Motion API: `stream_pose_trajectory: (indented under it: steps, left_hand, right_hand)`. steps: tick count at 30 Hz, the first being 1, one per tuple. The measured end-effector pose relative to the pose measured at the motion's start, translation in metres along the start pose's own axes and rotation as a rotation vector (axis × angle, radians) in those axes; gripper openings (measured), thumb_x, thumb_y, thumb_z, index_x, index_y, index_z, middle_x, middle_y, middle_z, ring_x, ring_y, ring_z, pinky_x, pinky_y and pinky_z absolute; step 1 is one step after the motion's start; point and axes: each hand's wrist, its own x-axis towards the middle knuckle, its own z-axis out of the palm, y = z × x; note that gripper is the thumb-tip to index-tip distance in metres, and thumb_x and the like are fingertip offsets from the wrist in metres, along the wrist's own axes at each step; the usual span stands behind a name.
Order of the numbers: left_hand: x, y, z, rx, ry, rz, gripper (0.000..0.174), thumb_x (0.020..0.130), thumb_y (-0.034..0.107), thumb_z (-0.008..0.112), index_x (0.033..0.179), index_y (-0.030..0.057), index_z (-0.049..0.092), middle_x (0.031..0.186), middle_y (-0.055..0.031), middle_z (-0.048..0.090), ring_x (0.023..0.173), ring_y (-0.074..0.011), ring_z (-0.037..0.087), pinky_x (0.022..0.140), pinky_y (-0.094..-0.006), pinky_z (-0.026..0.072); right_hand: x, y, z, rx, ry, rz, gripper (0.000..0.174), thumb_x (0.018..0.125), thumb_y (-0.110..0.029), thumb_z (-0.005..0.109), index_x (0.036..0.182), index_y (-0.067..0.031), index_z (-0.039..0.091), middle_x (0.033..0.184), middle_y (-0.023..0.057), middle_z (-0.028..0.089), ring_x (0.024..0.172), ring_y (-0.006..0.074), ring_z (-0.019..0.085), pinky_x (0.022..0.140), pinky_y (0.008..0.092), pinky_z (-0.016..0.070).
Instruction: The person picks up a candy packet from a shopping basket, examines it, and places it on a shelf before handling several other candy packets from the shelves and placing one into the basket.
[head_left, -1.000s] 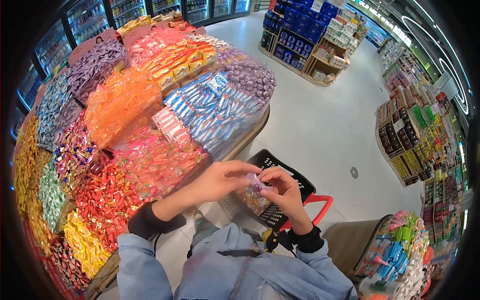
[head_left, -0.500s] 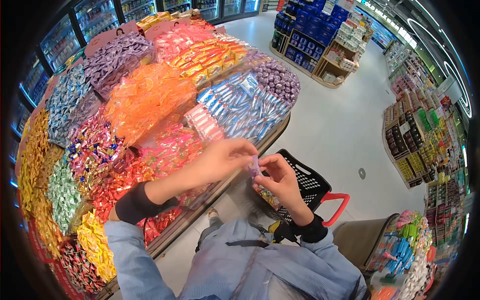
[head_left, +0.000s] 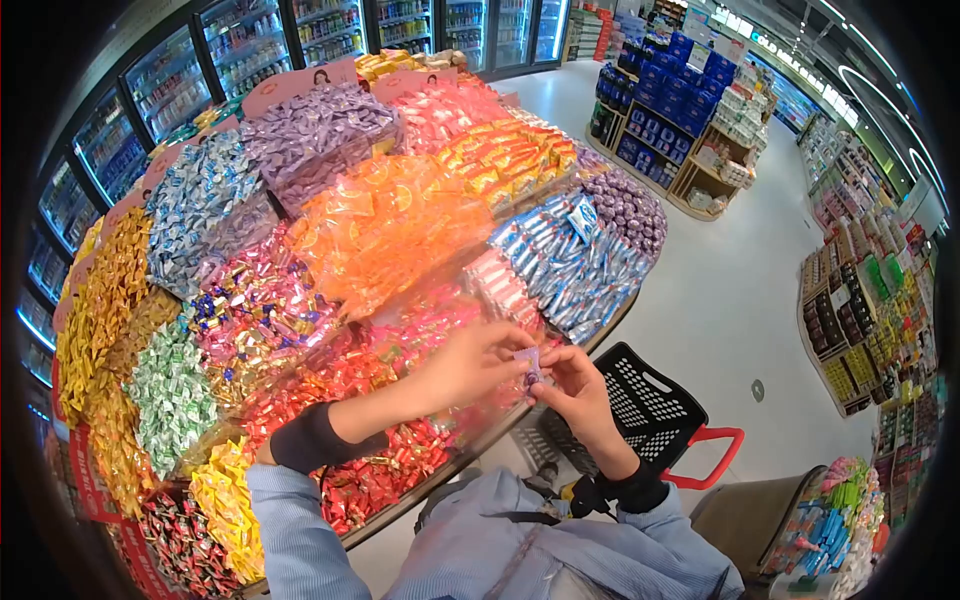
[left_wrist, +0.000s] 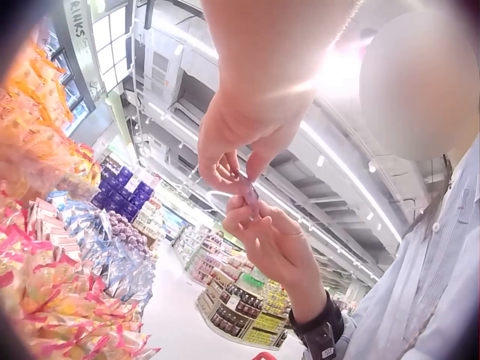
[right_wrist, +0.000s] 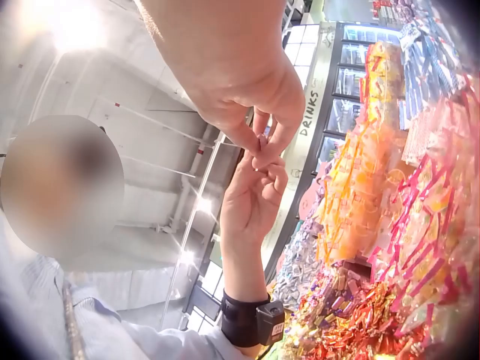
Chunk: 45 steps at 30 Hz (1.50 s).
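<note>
A small purple-wrapped candy is held between both hands above the front edge of the candy display. The left hand pinches one side of its wrapper, and the right hand pinches the other side with thumb and fingertips. In the left wrist view the candy spans the short gap between the fingertips of the left hand above and the right hand below. Fingers mostly cover the candy in the right wrist view, where the right hand is over the left hand.
Heaps of wrapped candy, orange, red and blue-white, fill the display at left and ahead. A black basket with a red handle stands right of the hands. Drink coolers line the back; shelves stand at right.
The view has turned left, so the display and basket sit further right in the picture. Both hands have stayed together on the candy and are now over the display's edge instead of the basket.
</note>
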Motion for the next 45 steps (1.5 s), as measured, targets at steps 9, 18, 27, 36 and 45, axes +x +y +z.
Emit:
stream_pose_trajectory:
  steps: [9,18,27,36,45]
  left_hand:
    - [-0.033,-0.032,-0.027,0.111,-0.016,0.007,0.025,0.08,0.008,0.059,0.102,0.0014,0.053,0.091,-0.0062,0.058,0.079,-0.0096,0.056,0.066,-0.023,0.0473]
    - [-0.054,-0.042,-0.029,0.156,0.107,0.075,0.027,0.077,0.007,0.062,0.102,0.0013,0.053,0.091,-0.0069,0.058,0.079,-0.0081,0.056,0.065,-0.0228,0.0476]
    - [-0.001,0.001,-0.178,0.345,0.6,0.386,0.024,0.076,0.008,0.061,0.099,0.0014,0.054,0.084,-0.0042,0.058,0.072,-0.0088,0.055,0.063,-0.0215,0.0449]
    - [0.061,0.02,-0.345,0.708,0.967,0.325,0.024,0.067,0.012,0.066,0.087,0.0021,0.059,0.08,-0.0098,0.061,0.073,-0.0181,0.058,0.067,-0.0281,0.0456]
    - [0.125,-0.025,-0.427,0.855,1.13,0.222,0.024,0.061,0.017,0.07,0.077,0.0027,0.06,0.068,-0.0077,0.058,0.064,-0.0187,0.056,0.06,-0.0298,0.0439]
  right_hand:
    - [0.0,0.041,0.032,-0.07,-0.038,0.059,0.025,0.076,0.006,0.057,0.096,-0.0038,0.045,0.097,0.0033,0.048,0.087,0.0111,0.052,0.07,0.0245,0.047]
    - [-0.008,0.04,0.036,-0.136,-0.072,0.161,0.017,0.081,0.001,0.053,0.096,-0.0032,0.046,0.094,0.0031,0.051,0.083,0.0099,0.053,0.071,0.0236,0.0459]
    - [0.004,0.051,0.025,-0.138,-0.007,0.138,0.013,0.084,-0.006,0.051,0.097,-0.0039,0.049,0.09,0.0021,0.055,0.084,0.009,0.053,0.071,0.0223,0.0428]
    - [0.046,0.06,0.015,-0.138,0.082,0.131,0.012,0.083,-0.003,0.052,0.095,-0.0035,0.051,0.088,0.002,0.056,0.08,0.008,0.052,0.069,0.0207,0.0399]
    - [0.067,0.083,0.006,-0.173,0.12,0.201,0.012,0.083,-0.007,0.052,0.094,-0.0041,0.051,0.087,0.001,0.057,0.076,0.0061,0.051,0.064,0.0191,0.0378]
